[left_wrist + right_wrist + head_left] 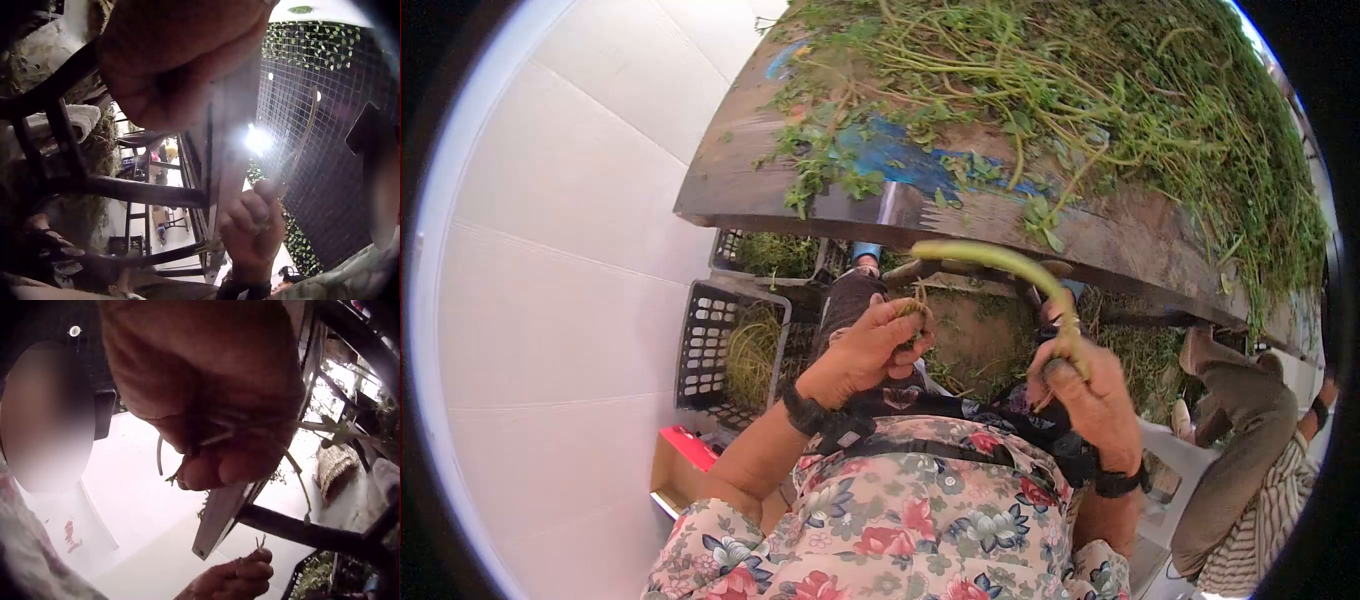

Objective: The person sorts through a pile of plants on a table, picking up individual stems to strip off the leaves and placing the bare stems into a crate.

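In the head view, the left hand (878, 345) has its fingers curled round small bits of thin stem that stick out above the fingertips. To its right, the right hand (1092, 390) grips a long pale green stem (990, 256), which arches up and left, blurred, below the table edge. The hands are apart, above the lap. The right wrist view shows the right hand (212, 394) close up with thin stems between its fingers, and the left hand (234, 575) below with short stem ends. The left wrist view has the left hand (181, 62) large at the top.
A wooden table (750, 170) heaped with green stems and leaves (1100, 90) lies ahead. Black crates (700, 345) holding plants stand at the left, near a cardboard box (675, 470). Another person's leg (1240, 440) is at the right, beside a white stool (1175, 450).
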Demonstrator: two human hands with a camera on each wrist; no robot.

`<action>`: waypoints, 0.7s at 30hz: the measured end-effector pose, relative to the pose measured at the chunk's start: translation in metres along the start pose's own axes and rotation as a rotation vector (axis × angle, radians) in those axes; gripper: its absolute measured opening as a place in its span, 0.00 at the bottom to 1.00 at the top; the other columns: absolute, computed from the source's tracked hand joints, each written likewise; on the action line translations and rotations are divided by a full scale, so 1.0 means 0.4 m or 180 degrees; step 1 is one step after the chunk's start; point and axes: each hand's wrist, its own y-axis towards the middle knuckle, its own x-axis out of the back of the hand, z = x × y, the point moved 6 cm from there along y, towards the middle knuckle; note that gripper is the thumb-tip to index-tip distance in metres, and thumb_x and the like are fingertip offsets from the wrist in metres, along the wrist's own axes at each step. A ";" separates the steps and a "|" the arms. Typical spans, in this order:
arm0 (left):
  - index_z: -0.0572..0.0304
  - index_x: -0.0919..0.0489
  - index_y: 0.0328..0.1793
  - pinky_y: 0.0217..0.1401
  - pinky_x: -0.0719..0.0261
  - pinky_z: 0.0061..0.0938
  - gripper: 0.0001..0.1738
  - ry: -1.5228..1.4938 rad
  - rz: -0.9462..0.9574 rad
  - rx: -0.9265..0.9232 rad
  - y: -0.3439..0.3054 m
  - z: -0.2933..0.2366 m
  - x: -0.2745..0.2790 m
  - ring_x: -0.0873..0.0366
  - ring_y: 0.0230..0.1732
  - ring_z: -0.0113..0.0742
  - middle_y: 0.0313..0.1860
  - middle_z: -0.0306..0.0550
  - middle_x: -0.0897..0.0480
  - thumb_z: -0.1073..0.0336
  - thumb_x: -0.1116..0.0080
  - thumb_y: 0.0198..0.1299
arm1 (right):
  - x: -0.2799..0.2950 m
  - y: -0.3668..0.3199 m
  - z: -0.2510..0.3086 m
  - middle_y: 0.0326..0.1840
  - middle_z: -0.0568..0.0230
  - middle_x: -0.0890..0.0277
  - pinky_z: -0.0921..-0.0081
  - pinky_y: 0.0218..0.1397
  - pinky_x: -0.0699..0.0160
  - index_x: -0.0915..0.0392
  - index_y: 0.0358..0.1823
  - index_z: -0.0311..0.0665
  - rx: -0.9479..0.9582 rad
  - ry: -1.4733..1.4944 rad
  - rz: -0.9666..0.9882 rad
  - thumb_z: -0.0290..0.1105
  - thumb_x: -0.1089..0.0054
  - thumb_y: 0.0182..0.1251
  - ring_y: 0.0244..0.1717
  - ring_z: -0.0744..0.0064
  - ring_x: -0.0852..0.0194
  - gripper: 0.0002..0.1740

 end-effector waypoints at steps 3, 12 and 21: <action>0.54 0.28 0.41 0.15 0.47 0.14 0.07 0.0056 0.0026 0.0090 -0.006 0.012 0.015 0.43 0.19 0.20 0.26 0.36 0.31 0.62 0.54 0.66 | -0.045 0.011 -0.045 0.24 0.64 0.26 0.80 0.31 0.27 0.28 0.37 0.31 -0.0229 -0.0102 0.0332 0.29 0.55 0.66 0.26 0.78 0.27 0.09; 0.57 0.29 0.38 0.15 0.44 0.18 0.08 -0.0138 -0.0350 -0.0099 -0.018 -0.011 0.137 0.41 0.17 0.22 0.25 0.36 0.31 0.62 0.56 0.66 | -0.076 0.015 -0.107 0.24 0.64 0.25 0.79 0.31 0.27 0.28 0.38 0.30 -0.0443 -0.0206 0.0433 0.29 0.53 0.65 0.26 0.77 0.27 0.09; 0.61 0.39 0.61 0.47 0.28 0.33 0.27 0.1982 -0.3013 -0.1343 -0.041 -0.240 0.531 0.31 0.53 0.38 0.54 0.50 0.30 0.52 0.50 0.62 | -0.119 0.037 -0.137 0.25 0.67 0.27 0.81 0.32 0.27 0.29 0.36 0.32 -0.0549 -0.0239 0.0547 0.35 0.56 0.69 0.27 0.79 0.28 0.13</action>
